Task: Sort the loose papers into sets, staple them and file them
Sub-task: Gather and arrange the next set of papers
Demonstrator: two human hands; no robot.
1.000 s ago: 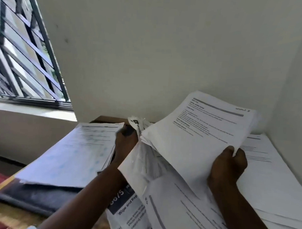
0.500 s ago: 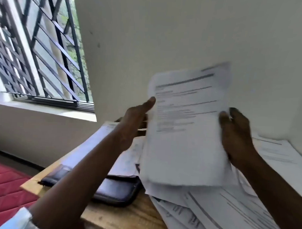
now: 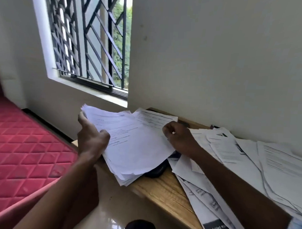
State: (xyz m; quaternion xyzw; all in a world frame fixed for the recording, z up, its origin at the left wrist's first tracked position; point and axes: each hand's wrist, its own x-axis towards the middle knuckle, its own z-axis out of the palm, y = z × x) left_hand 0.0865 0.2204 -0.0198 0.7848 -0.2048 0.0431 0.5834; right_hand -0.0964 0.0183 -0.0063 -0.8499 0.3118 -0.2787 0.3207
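Both hands on the paper stack point(image 3: 133, 144), held at the counter's point(image 3: 162, 189) left end.
Grip: left hand point(image 3: 92, 141) clasps the left edge, thumb on top; right hand point(image 3: 178, 138) curled at the right edge, apparently pinching sheets (blurred). A dark folder point(image 3: 154, 171) lies beneath, with loose papers point(image 3: 248, 158) spread to the right.

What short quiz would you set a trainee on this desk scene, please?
1. True or false: the left hand grips the stack of papers at its left edge.
2. What peeks out from beneath the stack? A) a dark case B) a stapler C) a mug
3. Fill in: the loose sheets lie on the desk to the stack's ___.
Key: 1 true; 2 A; 3 right.
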